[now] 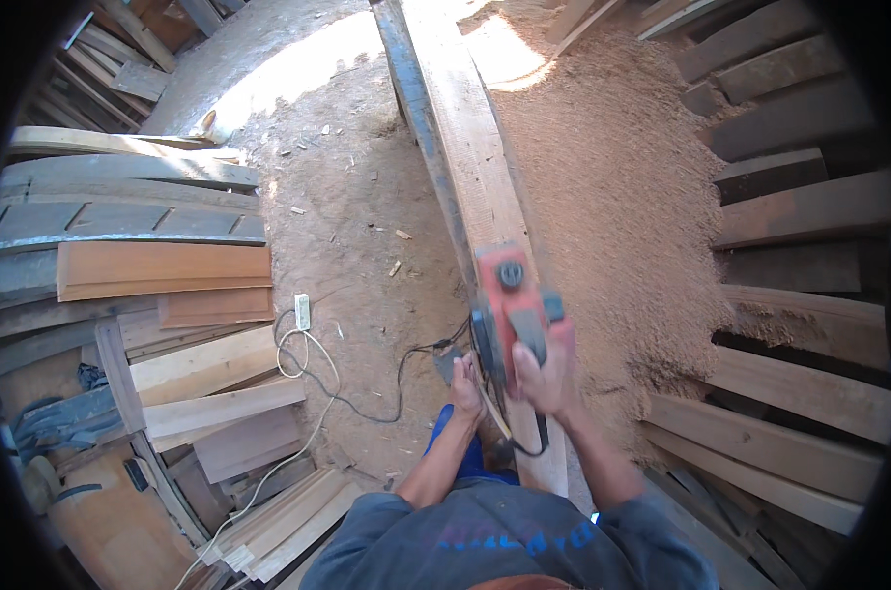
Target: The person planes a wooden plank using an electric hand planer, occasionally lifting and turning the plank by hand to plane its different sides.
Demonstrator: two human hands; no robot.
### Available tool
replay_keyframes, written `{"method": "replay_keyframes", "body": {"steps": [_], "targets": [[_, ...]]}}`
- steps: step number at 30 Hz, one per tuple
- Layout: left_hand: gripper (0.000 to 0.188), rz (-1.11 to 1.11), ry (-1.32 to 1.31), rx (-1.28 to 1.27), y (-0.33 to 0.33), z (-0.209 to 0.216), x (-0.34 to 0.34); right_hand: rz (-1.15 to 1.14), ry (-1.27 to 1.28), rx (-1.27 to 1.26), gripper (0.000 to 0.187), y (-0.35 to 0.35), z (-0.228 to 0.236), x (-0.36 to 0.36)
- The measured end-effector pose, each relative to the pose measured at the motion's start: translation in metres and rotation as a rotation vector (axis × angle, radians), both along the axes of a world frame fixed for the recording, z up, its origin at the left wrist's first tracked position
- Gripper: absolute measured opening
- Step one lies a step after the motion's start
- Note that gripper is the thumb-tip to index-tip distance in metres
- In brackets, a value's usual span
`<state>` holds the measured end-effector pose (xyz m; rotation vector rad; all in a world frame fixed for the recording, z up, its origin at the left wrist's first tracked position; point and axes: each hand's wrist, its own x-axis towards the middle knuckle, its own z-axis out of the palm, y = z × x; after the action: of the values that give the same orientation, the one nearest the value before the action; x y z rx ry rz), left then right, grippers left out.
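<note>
A red electric planer point(504, 290) with a black round knob rests on a long wooden beam point(477, 167) that runs away from me. My right hand point(548, 379) is closed around the planer's rear handle. To the left of the beam, my left hand point(465, 386) is held low beside the planer, its fingers curled at the power cord point(497, 418). The cord loops from the back of the planer toward that hand. The planer's sole is hidden against the wood, and its outline is slightly blurred.
A blue-edged rail point(421, 108) lies along the beam's left side. Wood shavings point(612, 216) heap on the right. Boards are stacked at the right point(809, 383) and left point(209, 369). A white extension socket point(302, 312) and loose cables point(372, 418) lie on the ground at left.
</note>
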<state>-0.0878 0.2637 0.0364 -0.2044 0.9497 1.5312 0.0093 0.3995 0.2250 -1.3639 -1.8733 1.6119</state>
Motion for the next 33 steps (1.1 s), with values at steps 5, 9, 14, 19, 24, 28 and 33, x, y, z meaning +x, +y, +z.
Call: {"method": "replay_keyframes", "body": {"steps": [5,9,14,19,24,28,33], "targets": [[0.077,-0.126,0.512,-0.124,0.056,0.064,0.009,-0.101,-0.044,0.212,0.039,0.155,-0.02,-0.089],[0.084,-0.313,1.112,-0.305,0.03,0.014,0.025,-0.123,-0.032,0.15,0.055,0.284,-0.01,-0.192],[0.086,-0.421,1.061,-0.256,0.041,0.026,0.03,-0.098,0.044,0.157,0.051,0.438,-0.03,-0.246],[0.085,-0.4,1.077,-0.292,0.035,0.022,0.029,-0.109,0.226,0.004,0.043,0.42,-0.03,-0.251],[0.079,-0.346,1.095,-0.244,0.033,0.011,0.033,-0.144,0.2,-0.068,0.04,0.294,-0.026,-0.162],[0.07,-0.364,0.975,-0.13,0.013,-0.039,0.035,-0.044,0.108,0.12,0.039,0.13,-0.005,-0.048],[0.068,-0.417,0.729,-0.042,-0.007,-0.073,0.03,-0.15,0.146,0.049,0.034,0.006,-0.016,0.018]]}}
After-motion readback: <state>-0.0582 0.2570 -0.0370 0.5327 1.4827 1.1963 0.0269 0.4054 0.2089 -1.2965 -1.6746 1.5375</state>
